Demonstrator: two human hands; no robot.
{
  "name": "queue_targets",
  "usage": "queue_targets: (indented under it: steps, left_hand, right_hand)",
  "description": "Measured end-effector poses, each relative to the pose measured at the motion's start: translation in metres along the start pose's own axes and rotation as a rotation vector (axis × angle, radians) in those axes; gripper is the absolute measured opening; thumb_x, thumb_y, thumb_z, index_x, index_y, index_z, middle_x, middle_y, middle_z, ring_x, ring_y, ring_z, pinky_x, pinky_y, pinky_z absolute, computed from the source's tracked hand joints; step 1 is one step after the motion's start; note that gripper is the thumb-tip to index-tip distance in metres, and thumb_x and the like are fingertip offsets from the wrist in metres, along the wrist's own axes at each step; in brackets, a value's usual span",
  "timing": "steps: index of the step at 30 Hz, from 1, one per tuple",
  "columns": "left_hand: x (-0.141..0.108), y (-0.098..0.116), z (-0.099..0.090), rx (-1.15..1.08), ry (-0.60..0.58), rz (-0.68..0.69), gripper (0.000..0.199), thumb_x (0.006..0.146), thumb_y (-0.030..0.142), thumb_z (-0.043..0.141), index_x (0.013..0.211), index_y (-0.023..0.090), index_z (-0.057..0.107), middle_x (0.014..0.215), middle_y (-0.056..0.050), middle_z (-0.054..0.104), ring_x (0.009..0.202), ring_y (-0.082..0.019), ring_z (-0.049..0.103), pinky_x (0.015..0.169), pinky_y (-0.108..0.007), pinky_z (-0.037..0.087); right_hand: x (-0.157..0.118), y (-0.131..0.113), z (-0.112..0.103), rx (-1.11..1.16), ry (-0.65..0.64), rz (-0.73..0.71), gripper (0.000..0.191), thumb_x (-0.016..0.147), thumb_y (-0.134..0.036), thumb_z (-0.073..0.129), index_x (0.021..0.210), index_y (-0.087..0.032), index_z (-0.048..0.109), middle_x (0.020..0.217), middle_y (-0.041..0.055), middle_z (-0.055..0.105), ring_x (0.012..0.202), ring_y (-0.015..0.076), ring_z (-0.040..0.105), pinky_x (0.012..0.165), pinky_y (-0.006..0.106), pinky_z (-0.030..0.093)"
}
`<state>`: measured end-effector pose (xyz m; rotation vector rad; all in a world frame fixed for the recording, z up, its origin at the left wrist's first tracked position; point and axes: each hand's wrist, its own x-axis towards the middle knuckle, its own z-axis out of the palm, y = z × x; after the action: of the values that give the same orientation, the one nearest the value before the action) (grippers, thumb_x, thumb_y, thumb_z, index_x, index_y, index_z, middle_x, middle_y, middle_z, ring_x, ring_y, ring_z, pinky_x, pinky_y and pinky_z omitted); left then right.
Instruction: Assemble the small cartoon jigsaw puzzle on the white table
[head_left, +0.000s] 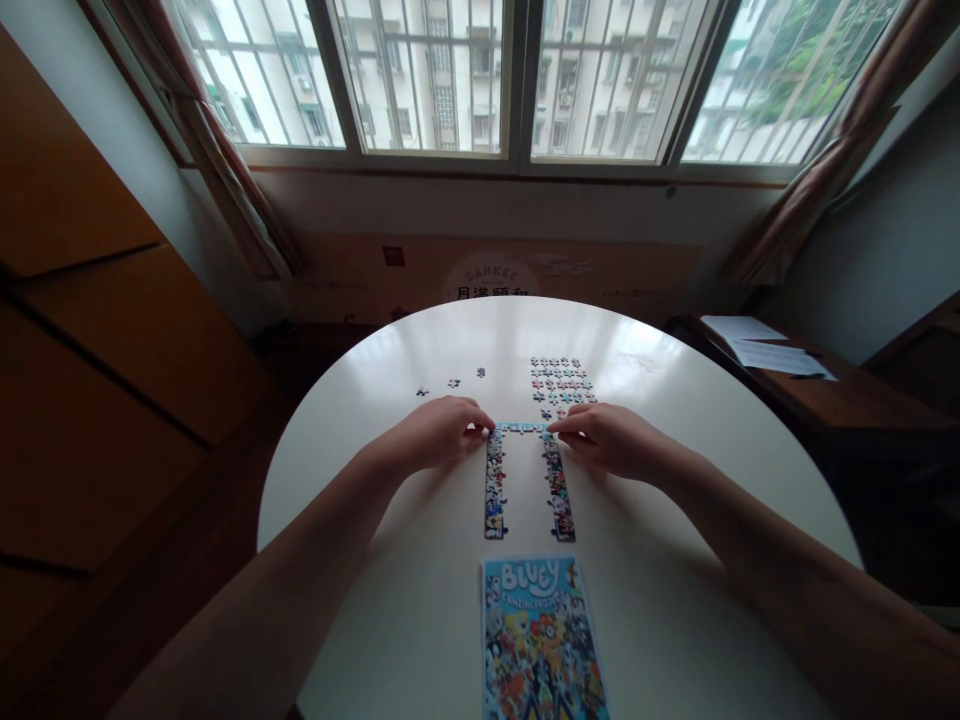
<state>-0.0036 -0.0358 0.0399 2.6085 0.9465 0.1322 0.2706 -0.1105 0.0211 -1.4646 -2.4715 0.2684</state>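
A jigsaw puzzle border [495, 485] lies on the table, joined along its top and down both sides, with its near side lacking pieces. My left hand [450, 425] is at its upper left corner, fingers closed together with the tips on the edge. At the upper right corner, my right hand [604, 435] has its index finger and thumb on the border, the other fingers curled. Loose puzzle pieces [556, 380] lie in rows just beyond my right hand. Several single pieces [454, 383] are scattered beyond my left hand. Nearest me is a printed Bluey picture sheet [540, 630].
Everything rests on a round white table [360, 370] with a glossy top. To the right, a brown side desk [862, 390] holds papers [772, 352] and a pen. A barred window [517, 80] is ahead, and a wooden cabinet [90, 320] stands on the left.
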Motion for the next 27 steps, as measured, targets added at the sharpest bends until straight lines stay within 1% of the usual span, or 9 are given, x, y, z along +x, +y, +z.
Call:
queue_targets:
  steps: [3, 8, 14, 16, 20, 25, 27]
  left_hand:
    - [0.0007, -0.0006, 0.001, 0.004, 0.0, 0.013, 0.025, 0.09, 0.024, 0.06, 0.108, 0.023, 0.079, 0.109, -0.009, 0.074, 0.087, -0.018, 0.065, 0.073, -0.028, 0.049]
    - [0.0016, -0.0019, 0.0029, 0.025, 0.013, 0.01, 0.027, 0.092, 0.026, 0.057, 0.108, 0.023, 0.079, 0.108, -0.009, 0.074, 0.088, -0.019, 0.065, 0.075, -0.029, 0.049]
    - [0.0021, -0.0036, 0.0036, 0.023, 0.006, 0.016, 0.028, 0.092, 0.026, 0.057, 0.109, 0.022, 0.079, 0.109, -0.009, 0.074, 0.088, -0.018, 0.065, 0.076, -0.028, 0.049]
    - [0.002, -0.0038, 0.0032, 0.017, 0.005, 0.016, 0.028, 0.091, 0.026, 0.058, 0.109, 0.023, 0.079, 0.109, -0.009, 0.074, 0.088, -0.018, 0.065, 0.076, -0.028, 0.048]
    - [0.0019, -0.0033, 0.0027, 0.007, 0.008, 0.009, 0.028, 0.09, 0.025, 0.058, 0.109, 0.023, 0.079, 0.111, -0.009, 0.074, 0.088, -0.018, 0.065, 0.075, -0.028, 0.048]
    - [0.0048, -0.0031, 0.0058, -0.006, 0.043, 0.023, 0.028, 0.086, 0.022, 0.059, 0.105, 0.022, 0.08, 0.101, -0.008, 0.076, 0.083, -0.017, 0.064, 0.074, -0.027, 0.046]
    - [0.0072, -0.0047, 0.0081, -0.019, 0.075, -0.007, 0.029, 0.081, 0.02, 0.061, 0.104, 0.023, 0.08, 0.096, -0.006, 0.077, 0.08, -0.017, 0.064, 0.073, -0.028, 0.045]
  right_hand:
    - [0.0013, 0.0012, 0.0019, 0.001, -0.009, 0.006, 0.026, 0.095, -0.02, 0.054, 0.105, -0.025, 0.078, 0.105, 0.0048, 0.073, 0.086, 0.017, 0.065, 0.069, 0.028, 0.045]
    - [0.0004, 0.003, 0.0031, -0.024, 0.002, 0.007, 0.026, 0.095, -0.022, 0.056, 0.11, -0.025, 0.077, 0.103, 0.0048, 0.073, 0.085, 0.0167, 0.064, 0.067, 0.027, 0.044]
    - [-0.001, 0.0022, 0.0037, -0.015, 0.027, 0.008, 0.024, 0.095, -0.02, 0.057, 0.106, -0.025, 0.078, 0.103, 0.0049, 0.073, 0.084, 0.0163, 0.064, 0.067, 0.027, 0.045]
    - [-0.0007, 0.0016, 0.0037, -0.018, 0.027, 0.005, 0.024, 0.095, -0.02, 0.057, 0.106, -0.025, 0.078, 0.105, 0.005, 0.073, 0.085, 0.0167, 0.065, 0.068, 0.028, 0.045]
    - [-0.0003, 0.0021, 0.0043, -0.037, 0.021, 0.013, 0.025, 0.095, -0.021, 0.056, 0.106, -0.026, 0.077, 0.104, 0.0036, 0.073, 0.086, 0.0173, 0.065, 0.067, 0.028, 0.045]
    - [-0.0022, 0.0069, 0.006, -0.04, 0.031, 0.021, 0.025, 0.093, -0.021, 0.057, 0.105, -0.027, 0.078, 0.103, 0.002, 0.074, 0.089, 0.0181, 0.065, 0.072, 0.031, 0.047]
    - [-0.0031, 0.0097, 0.0069, -0.043, 0.047, 0.025, 0.026, 0.092, -0.022, 0.057, 0.106, -0.028, 0.078, 0.104, 0.0014, 0.074, 0.093, 0.0194, 0.066, 0.076, 0.032, 0.049]
